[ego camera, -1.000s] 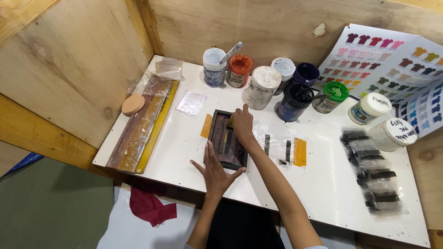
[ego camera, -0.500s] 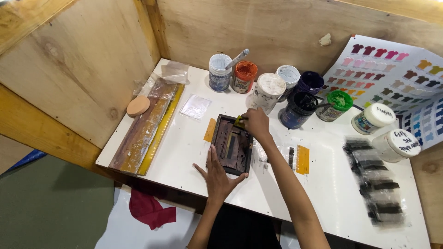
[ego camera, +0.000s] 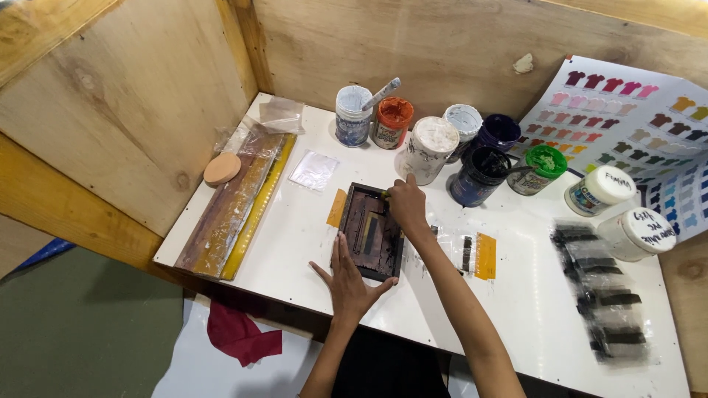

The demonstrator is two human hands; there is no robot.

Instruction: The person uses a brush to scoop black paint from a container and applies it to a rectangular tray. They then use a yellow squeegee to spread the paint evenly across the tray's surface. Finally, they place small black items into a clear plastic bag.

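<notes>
left hand (ego camera: 346,280) steadies dark frame (ego camera: 371,231); right hand (ego camera: 406,206) seemingly grips its top.

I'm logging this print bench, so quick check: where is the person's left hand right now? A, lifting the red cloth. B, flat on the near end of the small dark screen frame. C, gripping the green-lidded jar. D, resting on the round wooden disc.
B: the left hand lies spread, palm down, on the near end of the small dark screen frame, while the right hand works at the frame's far end.
</notes>
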